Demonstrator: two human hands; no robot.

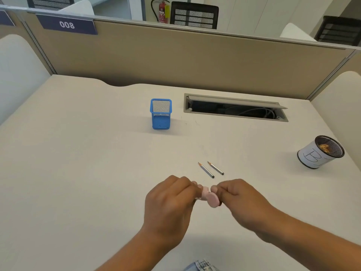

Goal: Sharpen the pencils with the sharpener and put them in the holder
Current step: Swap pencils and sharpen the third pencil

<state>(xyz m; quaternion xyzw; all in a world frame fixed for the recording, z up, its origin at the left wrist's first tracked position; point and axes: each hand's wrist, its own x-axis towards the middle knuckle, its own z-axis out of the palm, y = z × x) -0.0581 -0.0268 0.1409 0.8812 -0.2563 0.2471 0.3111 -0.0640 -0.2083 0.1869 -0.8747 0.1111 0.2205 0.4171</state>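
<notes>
Two hands meet over the desk (78, 173): our left hand (172, 198) pinches the pink sharpener (210, 197), our right hand (242, 194) grips its round cap, probably seating it. Both pencils (206, 170) lie beyond; blue holder (161, 114) stands empty farther back.

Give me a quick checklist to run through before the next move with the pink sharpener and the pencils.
1. Pink sharpener held: ok, pinched between left hand and right hand.
2. Pencil in the sharpener: cannot tell, fingers cover it.
3. Pencils within reach: ok, left pencil and right pencil lie side by side, apart, just beyond the hands.
4. Their tips: ok, both look pointed.
5. Blue mesh holder ready: ok, upright, looks empty.
6. Black mesh cup for shavings: ok, upright to the right, shavings inside.
</notes>
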